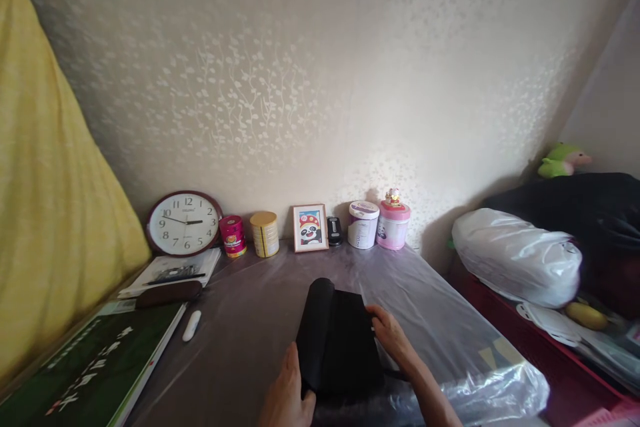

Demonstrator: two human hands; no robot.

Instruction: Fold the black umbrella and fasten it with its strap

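Note:
A black fabric piece (345, 340), partly rolled into a tube along its left side, lies on the plastic-covered table (250, 320) in front of me. My left hand (289, 390) grips the near end of the rolled part. My right hand (393, 337) rests on the flat right edge of the fabric, fingers curled over it. A thin black strap runs out to the right near my right wrist.
Along the wall stand a round clock (184, 222), a red tin (233, 236), a yellow tin (265, 233), a panda picture frame (310, 227), a white tub (363, 223) and a pink tub (393, 223). Books (100, 367) and a white pen (191, 325) lie left. A white plastic bag (517, 257) sits right.

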